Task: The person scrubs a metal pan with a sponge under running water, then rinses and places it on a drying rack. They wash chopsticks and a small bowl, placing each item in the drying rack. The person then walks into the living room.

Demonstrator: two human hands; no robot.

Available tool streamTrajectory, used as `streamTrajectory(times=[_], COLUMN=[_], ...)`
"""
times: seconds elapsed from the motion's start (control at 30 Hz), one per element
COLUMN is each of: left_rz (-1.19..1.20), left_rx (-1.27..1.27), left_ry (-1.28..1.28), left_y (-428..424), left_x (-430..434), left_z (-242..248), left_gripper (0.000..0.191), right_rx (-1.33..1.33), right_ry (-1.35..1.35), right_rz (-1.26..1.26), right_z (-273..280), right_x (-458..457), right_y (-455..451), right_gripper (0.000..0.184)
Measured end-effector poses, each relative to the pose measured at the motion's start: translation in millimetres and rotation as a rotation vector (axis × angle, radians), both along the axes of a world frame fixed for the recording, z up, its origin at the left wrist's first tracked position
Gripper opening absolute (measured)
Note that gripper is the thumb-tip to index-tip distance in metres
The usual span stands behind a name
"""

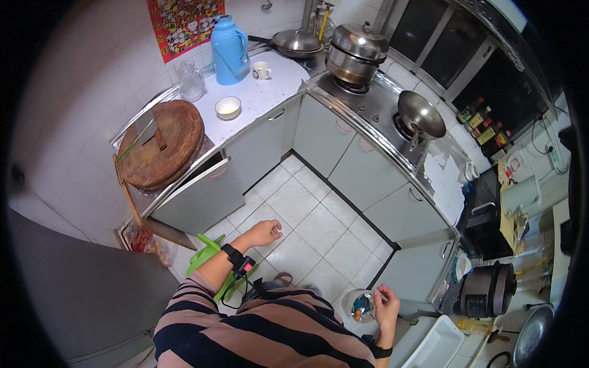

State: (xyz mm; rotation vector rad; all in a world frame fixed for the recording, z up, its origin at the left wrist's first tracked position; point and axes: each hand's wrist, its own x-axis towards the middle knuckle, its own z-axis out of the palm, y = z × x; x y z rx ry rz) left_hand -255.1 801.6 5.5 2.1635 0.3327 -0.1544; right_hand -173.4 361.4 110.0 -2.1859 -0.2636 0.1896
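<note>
My left hand [265, 232] hangs over the tiled floor with its fingers loosely curled, and I see nothing in it. My right hand [385, 303] is low at the right, its thumb and forefinger near each other; whether something small is between them I cannot tell. Beside it in the picture stands a clear bin [348, 301] with brownish shells and a blue thing inside. On the counter at the left, a cleaver [148, 126] and green stalks [133, 143] lie on a round wooden chopping block [184, 138]. A small white bowl [228, 108] holds something yellow.
A cabinet door [198, 198] stands ajar below the chopping block. A green plastic stool [202, 254] is by my left arm. A wok [421, 115] and a steel steamer pot [356, 53] sit on the stove. A blue thermos [228, 53] and a glass jug [188, 83] stand on the counter.
</note>
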Motion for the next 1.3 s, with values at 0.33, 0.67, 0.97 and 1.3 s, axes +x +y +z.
streamTrajectory(times=[0.33,0.67,0.97,1.3], left_rz=[0.587,1.060,1.424,1.443], left_rx=[-0.634,-1.047,-1.475,-1.113], left_ry=[-0.114,-0.414,-0.404,-0.469], left_y=[70,234,407,488], left_x=[-5,98,179,198], left_z=[-11,-14,-64,-129], left_gripper=[0.021,0.033,0.047,0.029], right_rx=[-0.092,-0.082,-0.113,-0.099], right_ry=[0.062,0.092,0.020,0.072], right_rz=[0.204,0.324,0.310,-0.195], right_z=[8,-10,3,-13], right_x=[118,262,312,202], right_y=[93,172,188,124], right_gripper=[0.017,0.028,0.026,0.027])
